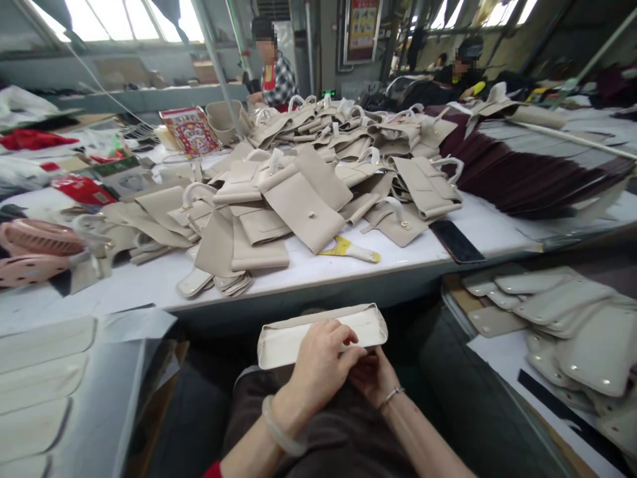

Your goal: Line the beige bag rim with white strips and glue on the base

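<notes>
A beige handbag piece [279, 344] with a flat white face turned upward lies over my lap, just below the table edge. My left hand [321, 352], a pale bangle on its wrist, rests on the white face with fingers curled over the near edge. My right hand [375, 377], wearing a thin bracelet, grips that near edge from below at the right; several of its fingers are hidden in shadow. Thumb and fingertips of the left hand come close to the right hand there. Whether something small is pinched between them cannot be seen.
Beige handbags [303, 199] pile up on the white table [298, 275]. A yellow-handled brush [351, 249] and a phone [456, 241] lie near its front edge. Beige flaps [592, 338] are stacked at the right, more panels [40, 378] at the left. Two people work beyond.
</notes>
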{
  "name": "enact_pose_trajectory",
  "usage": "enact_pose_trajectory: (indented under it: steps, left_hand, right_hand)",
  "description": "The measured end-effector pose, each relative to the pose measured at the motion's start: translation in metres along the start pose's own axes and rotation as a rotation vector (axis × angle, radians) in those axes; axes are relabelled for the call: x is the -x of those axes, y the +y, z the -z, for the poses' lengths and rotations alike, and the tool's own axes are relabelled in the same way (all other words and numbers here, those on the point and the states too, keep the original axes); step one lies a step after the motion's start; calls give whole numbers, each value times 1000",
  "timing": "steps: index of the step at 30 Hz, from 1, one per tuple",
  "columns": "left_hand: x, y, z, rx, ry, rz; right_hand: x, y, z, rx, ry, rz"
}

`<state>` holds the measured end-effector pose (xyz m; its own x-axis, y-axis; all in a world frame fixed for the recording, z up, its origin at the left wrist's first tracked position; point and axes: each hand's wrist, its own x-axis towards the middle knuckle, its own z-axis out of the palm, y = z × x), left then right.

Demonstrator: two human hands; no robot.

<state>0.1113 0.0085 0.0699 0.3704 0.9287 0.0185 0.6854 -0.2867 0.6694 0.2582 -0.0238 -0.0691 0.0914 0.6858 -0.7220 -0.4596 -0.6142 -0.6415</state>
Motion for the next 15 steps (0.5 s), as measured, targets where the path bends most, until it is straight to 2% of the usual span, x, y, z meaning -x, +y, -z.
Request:
enact_pose_trajectory:
  steps: [3, 7, 11, 15]
  left_hand:
    - [-5, 6, -8, -40, -15, 30]
    - [-6, 9, -13, -30, 6, 93]
    - [-4, 9, -18, -42, 56, 100]
    - [-6, 10, -20, -71, 54, 96]
  right_hand:
    - [-6, 13, -23, -190, -69, 8]
    - [-18, 8, -41, -346, -142, 86]
    - [-26, 0, -44, -370, -182, 127]
    - [-28, -1, -39, -300, -189, 133]
